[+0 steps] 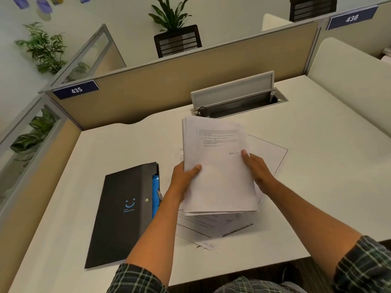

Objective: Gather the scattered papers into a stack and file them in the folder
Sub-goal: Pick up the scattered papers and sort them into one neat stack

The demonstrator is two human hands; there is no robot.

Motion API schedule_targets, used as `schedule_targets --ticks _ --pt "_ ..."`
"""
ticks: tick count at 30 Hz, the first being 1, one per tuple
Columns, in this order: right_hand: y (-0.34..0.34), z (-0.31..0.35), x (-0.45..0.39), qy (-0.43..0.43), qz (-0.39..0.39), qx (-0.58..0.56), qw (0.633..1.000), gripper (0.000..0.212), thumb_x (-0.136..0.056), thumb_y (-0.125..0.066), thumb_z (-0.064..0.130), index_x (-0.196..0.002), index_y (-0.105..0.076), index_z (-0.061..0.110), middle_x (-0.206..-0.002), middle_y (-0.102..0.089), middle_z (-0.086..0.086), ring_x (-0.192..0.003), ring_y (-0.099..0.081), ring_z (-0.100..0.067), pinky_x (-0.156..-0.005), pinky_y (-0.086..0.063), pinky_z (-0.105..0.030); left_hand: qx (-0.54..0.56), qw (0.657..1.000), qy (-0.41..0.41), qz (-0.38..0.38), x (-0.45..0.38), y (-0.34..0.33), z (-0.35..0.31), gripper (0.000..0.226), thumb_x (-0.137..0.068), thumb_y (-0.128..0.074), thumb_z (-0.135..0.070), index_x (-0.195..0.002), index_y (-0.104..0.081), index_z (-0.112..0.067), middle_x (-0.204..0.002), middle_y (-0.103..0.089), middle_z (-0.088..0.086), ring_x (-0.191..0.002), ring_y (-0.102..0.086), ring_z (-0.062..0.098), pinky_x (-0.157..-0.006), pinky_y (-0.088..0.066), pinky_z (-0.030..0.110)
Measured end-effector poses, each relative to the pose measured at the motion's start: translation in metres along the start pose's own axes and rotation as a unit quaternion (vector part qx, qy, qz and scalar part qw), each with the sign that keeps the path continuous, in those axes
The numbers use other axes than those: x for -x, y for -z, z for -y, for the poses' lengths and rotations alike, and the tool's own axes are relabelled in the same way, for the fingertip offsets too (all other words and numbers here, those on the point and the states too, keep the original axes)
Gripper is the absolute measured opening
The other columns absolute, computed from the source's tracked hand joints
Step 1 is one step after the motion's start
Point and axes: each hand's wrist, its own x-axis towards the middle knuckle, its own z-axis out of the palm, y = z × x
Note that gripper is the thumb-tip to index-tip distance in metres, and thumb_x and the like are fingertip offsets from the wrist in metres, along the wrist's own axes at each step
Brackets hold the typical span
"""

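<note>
A stack of white printed papers [218,166] is lifted above the white desk, tilted up toward me. My left hand [184,176] grips its left edge, thumb on top. My right hand [257,166] holds the right edge, thumb on the top sheet. Several loose sheets [213,226] still lie on the desk beneath the stack, and one more sheet [273,153] lies flat to the right. A black folder [122,212] with a blue smiley print lies closed at the left, a blue insert showing at its right edge.
The white desk [317,197] is bounded by beige partition walls at the back and left. An open cable tray [237,102] with a raised grey lid sits at the back centre. Plants and black chairs stand beyond the partition.
</note>
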Motion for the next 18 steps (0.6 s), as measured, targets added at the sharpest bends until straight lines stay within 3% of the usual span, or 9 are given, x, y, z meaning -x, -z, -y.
schedule_targets --ticks 2,4,7,9,14,18 --pt "0.01 -0.014 -0.003 0.035 -0.031 0.198 0.979 0.044 -0.109 -0.037 0.049 -0.111 -0.07 0.02 -0.115 -0.072 -0.003 -0.109 -0.067 -0.027 -0.094 -0.051 -0.041 -0.002 1.0 0.019 -0.013 -0.001 0.007 0.008 0.03 -0.086 -0.079 -0.025 -0.113 -0.067 -0.026 -0.107 -0.075 -0.006 -0.094 -0.072 0.011 -0.079 -0.058 0.022" --pt "0.024 -0.028 -0.005 0.063 -0.02 0.43 0.9 0.043 -0.107 -0.043 0.046 -0.137 -0.058 0.02 -0.14 -0.06 -0.008 -0.126 -0.054 -0.03 -0.104 -0.043 -0.045 0.005 0.999 0.032 -0.026 -0.003 0.014 0.018 0.034 -0.086 -0.079 -0.023 -0.118 -0.066 -0.022 -0.11 -0.074 -0.004 -0.1 -0.07 0.014 -0.085 -0.056 0.026" --pt "0.04 -0.045 -0.002 0.044 0.084 0.574 0.813 0.103 -0.078 -0.064 0.078 -0.16 -0.027 0.027 -0.167 -0.026 0.001 -0.15 -0.029 -0.024 -0.119 -0.029 -0.045 -0.011 0.998 0.05 -0.042 -0.005 0.022 0.033 0.043 -0.087 -0.078 -0.02 -0.126 -0.064 -0.012 -0.115 -0.072 0.003 -0.103 -0.068 0.019 -0.093 -0.054 0.033" --pt "0.044 -0.05 -0.001 0.044 0.122 0.613 0.779 0.127 -0.06 -0.055 0.094 -0.163 -0.018 0.03 -0.172 -0.008 0.004 -0.156 -0.013 -0.019 -0.124 -0.021 -0.045 -0.022 0.996 0.068 -0.057 -0.005 0.026 0.041 0.045 -0.088 -0.077 -0.018 -0.13 -0.062 -0.009 -0.119 -0.07 0.008 -0.105 -0.066 0.023 -0.099 -0.052 0.038" --pt "0.04 -0.048 -0.006 0.076 0.104 0.658 0.742 0.109 -0.076 -0.053 0.086 -0.162 -0.02 0.028 -0.172 -0.011 0.001 -0.156 -0.015 -0.019 -0.122 -0.026 -0.042 -0.037 0.992 0.088 -0.077 -0.004 0.031 0.049 0.047 -0.089 -0.075 -0.017 -0.133 -0.06 -0.006 -0.124 -0.068 0.012 -0.112 -0.064 0.03 -0.104 -0.049 0.046" --pt "0.031 -0.054 0.001 0.113 0.108 0.707 0.69 0.092 -0.085 -0.042 0.078 -0.16 -0.023 0.028 -0.171 -0.016 -0.006 -0.155 -0.019 -0.026 -0.118 -0.031 -0.042 -0.043 0.993 0.09 -0.07 -0.004 0.032 0.05 0.047 -0.091 -0.074 -0.018 -0.134 -0.059 -0.008 -0.125 -0.068 0.01 -0.112 -0.064 0.029 -0.104 -0.05 0.046"
